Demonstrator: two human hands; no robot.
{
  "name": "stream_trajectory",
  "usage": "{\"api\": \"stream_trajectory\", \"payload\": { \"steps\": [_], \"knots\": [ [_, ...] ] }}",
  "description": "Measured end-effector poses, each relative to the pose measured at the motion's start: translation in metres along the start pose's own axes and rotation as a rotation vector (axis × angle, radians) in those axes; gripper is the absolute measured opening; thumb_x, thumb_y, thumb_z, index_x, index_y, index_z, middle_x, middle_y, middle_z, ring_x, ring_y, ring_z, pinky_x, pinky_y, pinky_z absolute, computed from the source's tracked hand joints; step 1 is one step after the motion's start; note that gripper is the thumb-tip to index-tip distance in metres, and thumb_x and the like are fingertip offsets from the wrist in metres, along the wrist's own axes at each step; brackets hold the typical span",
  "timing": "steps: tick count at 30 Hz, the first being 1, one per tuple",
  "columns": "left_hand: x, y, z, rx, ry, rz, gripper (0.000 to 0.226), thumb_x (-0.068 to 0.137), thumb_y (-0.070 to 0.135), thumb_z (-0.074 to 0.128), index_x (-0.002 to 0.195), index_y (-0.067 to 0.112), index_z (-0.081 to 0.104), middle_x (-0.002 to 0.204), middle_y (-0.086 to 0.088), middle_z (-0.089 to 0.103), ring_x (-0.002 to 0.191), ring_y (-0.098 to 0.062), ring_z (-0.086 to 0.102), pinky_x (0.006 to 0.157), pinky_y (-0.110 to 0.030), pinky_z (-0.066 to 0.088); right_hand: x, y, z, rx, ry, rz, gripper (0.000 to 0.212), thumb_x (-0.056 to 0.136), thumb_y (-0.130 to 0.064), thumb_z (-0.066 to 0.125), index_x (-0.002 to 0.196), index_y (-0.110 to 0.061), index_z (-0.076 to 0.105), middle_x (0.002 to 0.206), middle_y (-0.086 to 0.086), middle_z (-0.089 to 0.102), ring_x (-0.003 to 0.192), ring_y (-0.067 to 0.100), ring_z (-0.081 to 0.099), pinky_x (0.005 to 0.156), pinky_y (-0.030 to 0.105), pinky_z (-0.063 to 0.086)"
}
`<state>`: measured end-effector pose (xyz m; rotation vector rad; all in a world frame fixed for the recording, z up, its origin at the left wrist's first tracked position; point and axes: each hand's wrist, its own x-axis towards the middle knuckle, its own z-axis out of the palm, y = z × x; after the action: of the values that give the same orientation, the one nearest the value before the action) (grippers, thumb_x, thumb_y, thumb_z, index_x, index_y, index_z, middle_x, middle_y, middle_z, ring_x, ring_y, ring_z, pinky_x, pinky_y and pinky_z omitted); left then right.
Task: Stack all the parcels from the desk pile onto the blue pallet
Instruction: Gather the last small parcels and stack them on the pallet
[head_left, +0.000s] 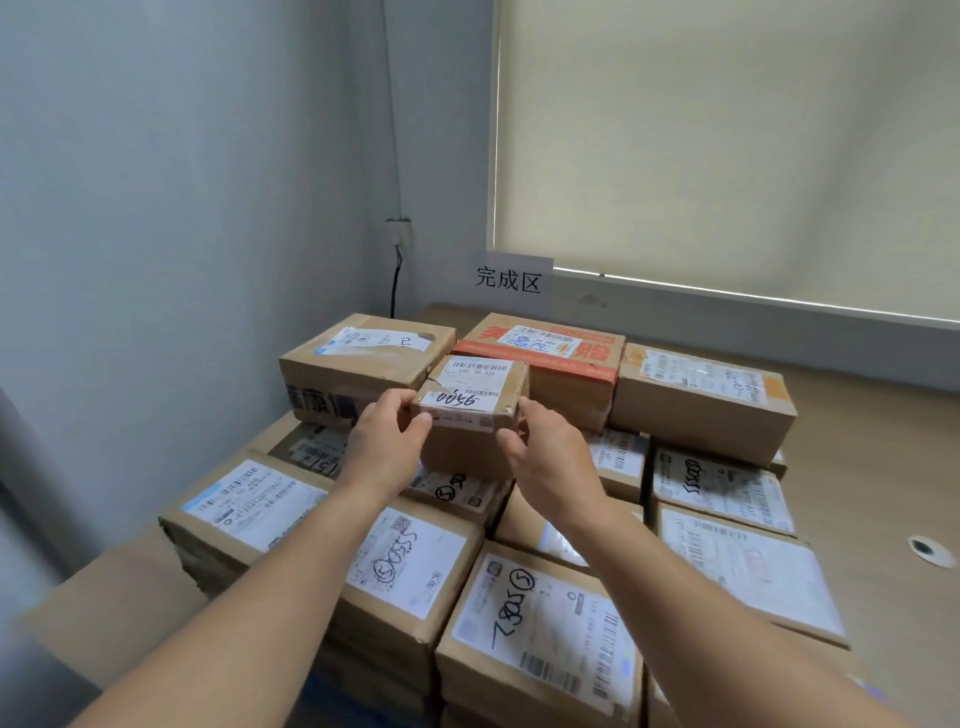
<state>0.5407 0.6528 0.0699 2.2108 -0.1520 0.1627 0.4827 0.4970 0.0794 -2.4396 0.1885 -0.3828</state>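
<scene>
A small brown parcel (475, 400) with a white label marked 0056 sits on the stack of parcels in the middle of the view. My left hand (387, 436) grips its left near corner, and my right hand (545, 452) grips its right near corner. Around and below it lie several cardboard parcels, among them one marked 0555 (410, 561) and one marked 7805 (540, 629). A sliver of blue (332, 699) shows at the foot of the stack; the pallet is otherwise hidden.
A large brown box (363, 358), an orange-printed box (545, 353) and another brown box (701, 400) form the back row. A paper sign (511, 280) hangs on the wall behind. A wooden desk top (883, 467) runs to the right; a wall stands close on the left.
</scene>
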Motion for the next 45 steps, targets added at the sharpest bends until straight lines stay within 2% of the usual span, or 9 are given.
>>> {"api": "stream_trajectory", "payload": {
  "steps": [3, 9, 17, 21, 25, 29, 33, 42, 45],
  "knots": [
    [0.001, 0.000, -0.002, -0.056, -0.004, 0.021, 0.040, 0.094, 0.027, 0.052, 0.132, 0.020, 0.045, 0.125, -0.004, 0.054, 0.103, -0.018, 0.054, 0.088, -0.033, 0.045, 0.001, -0.003, 0.004, 0.001, 0.017, 0.019, 0.032, 0.095, -0.021, 0.046, 0.126, -0.017, 0.052, 0.115, 0.004, 0.060, 0.103, 0.020, 0.054, 0.085, 0.032, 0.044],
    [0.001, -0.009, -0.004, -0.093, -0.050, 0.055, 0.033, 0.094, 0.025, 0.052, 0.126, 0.020, 0.045, 0.120, -0.003, 0.057, 0.101, -0.014, 0.054, 0.082, -0.030, 0.045, -0.002, -0.007, 0.016, -0.007, 0.022, 0.042, 0.033, 0.093, -0.016, 0.045, 0.125, -0.017, 0.051, 0.115, 0.005, 0.060, 0.103, 0.022, 0.055, 0.085, 0.033, 0.045],
    [-0.010, -0.011, -0.010, -0.038, -0.050, 0.110, 0.051, 0.092, 0.027, 0.053, 0.140, 0.021, 0.035, 0.134, -0.003, 0.044, 0.109, -0.014, 0.050, 0.090, -0.036, 0.046, -0.012, -0.011, 0.015, -0.050, 0.048, 0.066, 0.025, 0.092, -0.017, 0.046, 0.116, -0.015, 0.051, 0.112, 0.006, 0.057, 0.098, 0.023, 0.054, 0.084, 0.037, 0.047],
    [-0.032, -0.004, -0.009, -0.016, 0.059, 0.237, 0.051, 0.093, 0.029, 0.052, 0.140, 0.022, 0.035, 0.133, -0.003, 0.042, 0.115, -0.015, 0.047, 0.087, -0.033, 0.043, -0.034, -0.010, 0.003, -0.135, 0.112, 0.060, 0.041, 0.096, -0.023, 0.046, 0.135, -0.015, 0.043, 0.122, 0.003, 0.050, 0.109, 0.021, 0.050, 0.088, 0.032, 0.042],
    [-0.061, 0.001, 0.005, -0.031, 0.013, 0.365, 0.047, 0.092, 0.026, 0.054, 0.137, 0.020, 0.043, 0.134, -0.002, 0.045, 0.122, -0.016, 0.044, 0.091, -0.031, 0.041, -0.063, -0.004, -0.012, -0.241, 0.220, 0.033, 0.045, 0.096, -0.025, 0.046, 0.140, -0.018, 0.042, 0.133, -0.001, 0.047, 0.120, 0.017, 0.046, 0.093, 0.029, 0.040],
    [-0.085, 0.013, 0.022, 0.014, -0.036, 0.487, 0.042, 0.092, 0.025, 0.055, 0.133, 0.015, 0.050, 0.129, -0.005, 0.053, 0.119, -0.019, 0.046, 0.091, -0.027, 0.035, -0.094, 0.008, -0.029, -0.405, 0.328, -0.004, 0.039, 0.093, -0.022, 0.050, 0.132, -0.015, 0.051, 0.130, 0.003, 0.052, 0.118, 0.021, 0.050, 0.083, 0.035, 0.047],
    [-0.109, 0.028, 0.034, 0.097, -0.076, 0.617, 0.046, 0.089, 0.037, 0.046, 0.128, 0.013, 0.054, 0.125, -0.004, 0.058, 0.114, -0.022, 0.052, 0.092, -0.029, 0.037, -0.119, 0.025, -0.043, -0.573, 0.431, -0.054, 0.032, 0.078, -0.016, 0.069, 0.109, -0.007, 0.066, 0.109, 0.013, 0.066, 0.095, 0.031, 0.063, 0.065, 0.037, 0.055],
    [-0.191, 0.092, 0.084, 0.069, -0.145, 0.802, 0.055, 0.086, 0.042, 0.039, 0.126, 0.008, 0.057, 0.126, -0.013, 0.058, 0.119, -0.029, 0.052, 0.101, -0.038, 0.037, -0.201, 0.080, -0.110, -0.686, 0.540, 0.004, 0.039, 0.066, -0.017, 0.078, 0.103, -0.007, 0.069, 0.104, 0.017, 0.068, 0.088, 0.035, 0.066, 0.067, 0.038, 0.054],
    [-0.240, 0.121, 0.115, 0.036, -0.196, 0.843, 0.056, 0.085, 0.043, 0.039, 0.127, 0.009, 0.056, 0.130, -0.014, 0.056, 0.122, -0.030, 0.050, 0.103, -0.037, 0.032, -0.244, 0.109, -0.141, -0.694, 0.596, 0.061, 0.034, 0.068, -0.021, 0.068, 0.100, -0.007, 0.070, 0.102, 0.017, 0.069, 0.086, 0.036, 0.066, 0.068, 0.039, 0.053]
  ]
}}
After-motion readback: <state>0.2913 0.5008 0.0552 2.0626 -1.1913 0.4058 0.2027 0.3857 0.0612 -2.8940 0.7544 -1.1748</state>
